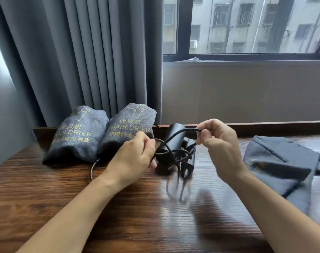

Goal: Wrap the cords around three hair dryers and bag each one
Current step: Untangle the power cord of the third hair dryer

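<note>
At frame centre, the left hand (pixel 137 156) and right hand (pixel 217 143) each pinched the cord (pixel 175 137), apparently to loop it around the black hair dryer (pixel 172 141) on the table (pixel 64 189); an empty bag (pixel 275 167) waited at right.

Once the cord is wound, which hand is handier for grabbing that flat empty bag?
Probably the right hand: the empty bag lies flat just beside it on the table's right side, while the left hand pinches the cord nearer the two filled bags.
</note>
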### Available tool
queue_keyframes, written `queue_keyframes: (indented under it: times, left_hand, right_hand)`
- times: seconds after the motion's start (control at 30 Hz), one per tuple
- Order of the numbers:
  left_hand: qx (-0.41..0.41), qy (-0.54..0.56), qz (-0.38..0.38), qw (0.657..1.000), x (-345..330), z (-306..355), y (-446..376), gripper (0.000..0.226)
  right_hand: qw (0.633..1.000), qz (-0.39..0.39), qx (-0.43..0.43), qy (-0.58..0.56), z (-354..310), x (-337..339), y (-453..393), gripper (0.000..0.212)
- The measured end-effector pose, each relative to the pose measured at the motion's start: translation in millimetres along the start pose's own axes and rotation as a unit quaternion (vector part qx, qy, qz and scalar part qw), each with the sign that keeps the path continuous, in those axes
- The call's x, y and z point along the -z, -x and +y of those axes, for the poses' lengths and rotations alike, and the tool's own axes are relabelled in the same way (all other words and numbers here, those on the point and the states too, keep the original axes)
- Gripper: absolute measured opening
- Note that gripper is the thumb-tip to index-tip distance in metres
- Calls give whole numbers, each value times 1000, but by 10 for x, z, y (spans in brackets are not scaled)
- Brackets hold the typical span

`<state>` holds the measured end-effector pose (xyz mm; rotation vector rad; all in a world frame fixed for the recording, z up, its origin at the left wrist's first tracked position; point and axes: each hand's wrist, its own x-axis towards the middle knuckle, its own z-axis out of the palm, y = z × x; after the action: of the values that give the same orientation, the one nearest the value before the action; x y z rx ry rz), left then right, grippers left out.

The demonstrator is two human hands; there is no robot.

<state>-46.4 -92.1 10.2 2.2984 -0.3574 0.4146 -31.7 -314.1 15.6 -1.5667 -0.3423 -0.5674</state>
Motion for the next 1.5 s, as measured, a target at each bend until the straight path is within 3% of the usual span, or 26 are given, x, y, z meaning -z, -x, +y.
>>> queue_keyframes:
  times: [0.03,0.1,0.17,0.23,0.3,0.4,0.47,0.53,0.6,0.73,0.8,0.87,0.9,0.97,1.07,1.17,1.23,1.33,1.43,1.5]
  left_hand:
    - [4,15,-1,1000,-6,4,-2,25]
    - [-1,26,8,1000,-59,10,8,24]
    - [-32,-24,15,999,-127,-1,29,21]
    - [-65,-69,11,995,-162,-25,36,18]
    - [-83,-77,15,993,-168,-47,35,17]
    - [-104,-63,16,992,-219,-39,56,17]
    - [-110,-30,14,993,-266,-19,82,17]
    - [-101,1,12,995,-283,-15,86,18]
    - [-98,9,12,995,-277,-12,88,18]
    - [-90,-9,-2,996,-260,-30,64,19]
    - [-82,-16,-2,997,-243,-33,47,18]
    - [-56,10,-3,998,-216,-41,33,20]
    - [-39,28,-3,999,-206,-47,30,21]
    - [-17,43,-14,999,-197,-49,29,23]
    - [10,120,-58,991,-249,-43,26,25]
    - [3,125,-32,992,-286,-68,14,23]
    - [-28,54,-6,998,-267,-66,12,21]
    - [-40,33,14,999,-238,-31,17,18]
    - [-49,17,12,999,-256,-17,32,14]
    - [-62,29,15,998,-258,-27,35,18]
  right_hand:
    - [999,-16,-12,-27,-37,16,-5,12]
    - [999,-52,-1,-14,-74,27,20,35]
    - [993,-72,50,77,-85,7,61,49]
    - [970,-62,116,204,-31,-17,93,43]
    - [925,-29,212,313,0,-25,116,18]
    - [824,-48,332,456,5,-61,174,49]
    - [801,-133,382,441,5,-102,182,48]
    - [820,-217,358,390,47,-119,183,51]
    - [842,-238,319,365,85,-78,174,45]
    - [887,-153,305,312,47,-44,183,9]
    - [902,-94,296,299,41,-42,147,15]
    - [965,-6,181,189,54,-9,55,21]
    - [994,45,81,56,29,25,-8,21]
    - [978,127,-77,-147,5,117,-126,14]
    - [975,136,-132,-120,66,127,-163,14]
    - [988,115,-28,103,150,34,-60,22]
    - [942,116,145,280,101,2,32,36]
    - [854,-53,354,378,17,-80,150,55]
    - [783,-179,388,452,66,-160,203,63]
    - [775,-198,387,458,101,-148,199,62]
